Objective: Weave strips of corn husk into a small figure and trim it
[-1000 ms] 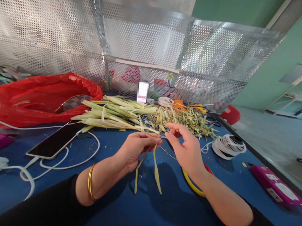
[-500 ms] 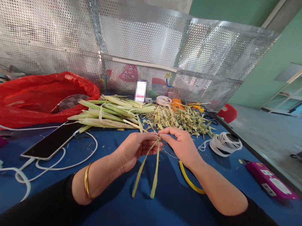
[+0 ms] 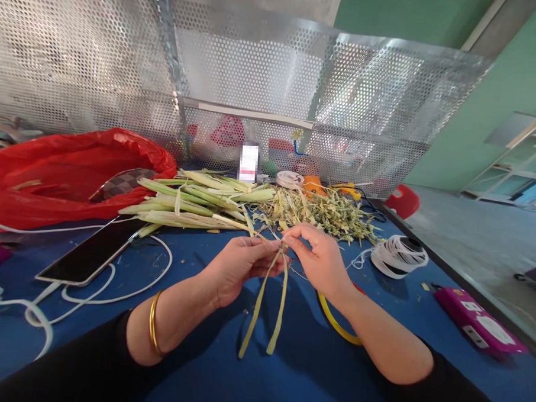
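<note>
Two narrow pale-green leaf strips (image 3: 258, 310) hang down from a joined upper end between my hands. My left hand (image 3: 247, 262) holds that upper end with its thumb and fingers pressed together. Pinched at the same spot, my right hand (image 3: 312, 253) grips the top of the strips. A thin white thread runs from near my fingers toward a spool of white thread (image 3: 399, 256) on the right. Behind my hands lie a bundle of long green husks (image 3: 197, 201) and a heap of small dried pieces (image 3: 325, 212).
On the blue table (image 3: 189, 375) are a red plastic bag (image 3: 74, 175), a black tablet (image 3: 92, 249) with white cables, a yellow ring (image 3: 334, 319) under my right forearm and a purple packet (image 3: 478, 323). A perforated metal screen (image 3: 256, 64) stands behind.
The lower ends of the hanging strips have swung slightly. My left fingers have closed in more around the strips' top. Both hands stay in nearly the same place.
</note>
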Tool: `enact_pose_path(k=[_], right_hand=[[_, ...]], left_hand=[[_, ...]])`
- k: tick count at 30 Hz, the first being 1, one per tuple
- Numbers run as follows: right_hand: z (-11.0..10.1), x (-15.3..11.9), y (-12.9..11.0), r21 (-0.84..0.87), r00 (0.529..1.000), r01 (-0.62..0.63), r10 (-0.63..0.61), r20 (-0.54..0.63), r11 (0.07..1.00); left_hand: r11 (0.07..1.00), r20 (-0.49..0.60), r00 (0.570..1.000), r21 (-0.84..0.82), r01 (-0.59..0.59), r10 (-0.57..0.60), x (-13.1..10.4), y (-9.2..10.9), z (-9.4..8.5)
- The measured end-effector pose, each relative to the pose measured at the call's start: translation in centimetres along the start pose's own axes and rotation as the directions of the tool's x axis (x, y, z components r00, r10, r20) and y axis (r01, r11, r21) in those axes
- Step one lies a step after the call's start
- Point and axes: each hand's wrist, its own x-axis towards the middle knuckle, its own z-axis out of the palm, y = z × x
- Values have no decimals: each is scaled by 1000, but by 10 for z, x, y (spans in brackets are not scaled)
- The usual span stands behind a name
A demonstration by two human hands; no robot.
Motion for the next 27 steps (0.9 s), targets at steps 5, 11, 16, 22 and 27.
enact_pose_path(k=[5, 11, 16, 22, 27], right_hand=[[1, 0, 0, -9, 1000, -1, 1, 2, 1000], [-2, 3, 3, 58, 998, -58, 56, 33, 997], [-5, 1, -4, 12, 993, -87, 87, -74, 996], [5, -8, -11, -72, 987, -27, 38, 154, 997], [1, -7, -8, -95, 999, 20, -23, -29, 995]], left_hand=[[1000, 1, 1000, 15, 4, -4, -1, -1, 2], [1000, -31, 1000, -19, -3, 2, 0, 2, 1], [995, -167, 984, -64, -76, 65, -1, 6, 2], [980, -230, 955, -24, -199, 188, 4, 2, 0], [986, -139, 980, 105, -131, 145, 2, 0, 4]])
